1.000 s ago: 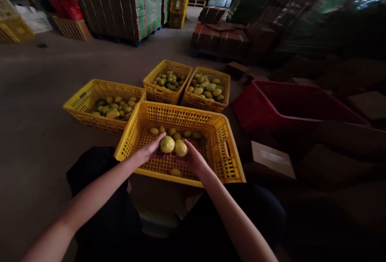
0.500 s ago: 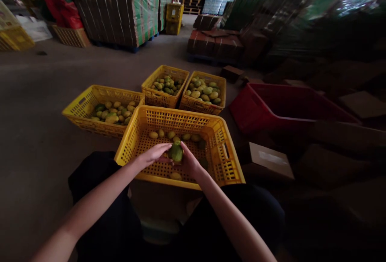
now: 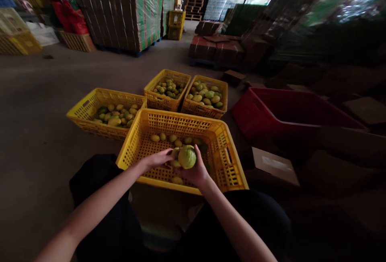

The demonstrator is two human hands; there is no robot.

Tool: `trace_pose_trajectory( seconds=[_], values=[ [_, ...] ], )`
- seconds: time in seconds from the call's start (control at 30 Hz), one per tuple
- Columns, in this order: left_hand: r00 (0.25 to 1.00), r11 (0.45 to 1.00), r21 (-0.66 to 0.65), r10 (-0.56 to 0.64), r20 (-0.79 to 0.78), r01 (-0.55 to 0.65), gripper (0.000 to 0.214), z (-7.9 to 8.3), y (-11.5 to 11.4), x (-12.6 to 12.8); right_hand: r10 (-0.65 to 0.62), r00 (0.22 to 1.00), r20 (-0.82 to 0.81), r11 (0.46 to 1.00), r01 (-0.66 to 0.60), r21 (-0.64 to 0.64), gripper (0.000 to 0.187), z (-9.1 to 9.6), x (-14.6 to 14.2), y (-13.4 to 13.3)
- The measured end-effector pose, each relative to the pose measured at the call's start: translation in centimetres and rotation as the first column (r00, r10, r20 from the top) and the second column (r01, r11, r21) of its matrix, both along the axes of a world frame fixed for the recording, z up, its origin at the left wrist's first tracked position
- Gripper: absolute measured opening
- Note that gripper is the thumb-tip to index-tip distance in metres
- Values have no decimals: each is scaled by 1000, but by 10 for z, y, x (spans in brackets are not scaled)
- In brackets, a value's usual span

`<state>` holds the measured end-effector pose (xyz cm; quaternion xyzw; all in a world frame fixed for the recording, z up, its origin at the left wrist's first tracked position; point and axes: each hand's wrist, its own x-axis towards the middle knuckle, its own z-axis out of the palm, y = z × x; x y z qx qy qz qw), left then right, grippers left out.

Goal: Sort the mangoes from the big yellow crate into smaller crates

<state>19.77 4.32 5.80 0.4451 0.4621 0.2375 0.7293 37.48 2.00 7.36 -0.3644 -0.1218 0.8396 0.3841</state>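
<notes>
Over the large yellow crate in front of me, my right hand is wrapped round a round green fruit with a slightly ridged skin. My left hand has its fingers closed on a smaller yellow-green fruit, which sits right beside the green one and is partly hidden by it. Inside the crate, small yellowish fruits lie in a loose row along the far side. One more yellow fruit rests near the front wall, below my hands.
Three yellow crates of similar fruit stand beyond: a left crate, a back crate and a right crate. To the right are a red tub and a cardboard box. Wrapped pallet stacks rise behind.
The green fruit, earlier between both hands, now sits in my right hand, turned and slightly farther right. A second fruit now shows at my left fingers. The view has shifted slightly.
</notes>
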Motion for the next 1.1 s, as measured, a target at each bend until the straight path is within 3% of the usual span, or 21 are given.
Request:
trace_pose_trajectory(
  seconds=[0.1, 0.17, 0.27, 0.37, 0.43, 0.5, 0.6, 0.7, 0.8, 0.87, 0.97, 1.03, 1.1],
  values=[
    [993, 1000, 7, -26, 118, 25, 32, 1, -1, 5, -18, 1000, 1, 1000, 18, 13, 51, 3, 1, -4],
    [989, 998, 57, -36, 146, 28, 33, 0, 1, 6, -51, 998, 35, 995, 48, 91, 48, 4, 2, -5],
    [989, 982, 167, 67, 128, -88, 43, 0, 8, 3, -152, 985, 87, 965, 129, 229, 47, 3, 3, -2],
    [977, 933, 295, 181, 112, -206, 57, 5, 12, -3, -227, 953, 201, 941, 162, 296, 55, 1, 8, 5],
    [975, 879, 421, 205, 90, -224, 60, 10, 12, -6, -332, 875, 352, 906, 192, 377, 52, -1, 12, 8],
    [974, 799, 562, 219, 59, -214, 58, 15, 8, -7, -502, 709, 494, 814, 196, 546, 47, -2, 14, 9],
    [976, 665, 728, 217, 26, -167, 48, 20, -1, -4, -701, 475, 533, 624, 46, 780, 52, -1, 14, 7],
    [988, 559, 826, 154, -19, -71, 42, 24, -8, -1, -757, 433, 488, 487, -123, 865, 56, 2, 15, 4],
    [994, 517, 856, 109, -27, -34, 41, 28, -11, 0, -769, 461, 443, 394, -204, 896, 60, 2, 16, 1],
    [995, 532, 845, 100, -15, -40, 41, 29, -12, 0, -776, 474, 417, 362, -206, 909, 63, 2, 17, 0],
    [995, 635, 768, 100, 26, -83, 44, 31, -13, 0, -764, 496, 413, 386, -161, 908, 65, 2, 16, 0],
    [987, 743, 651, 134, 85, -157, 50, 31, -13, 2, -718, 544, 435, 474, -77, 877, 63, 4, 14, 0],
    [965, 845, 466, 217, 151, -263, 50, 30, -12, 5, -615, 646, 452, 628, 55, 776, 57, 6, 13, 0]
  ],
)
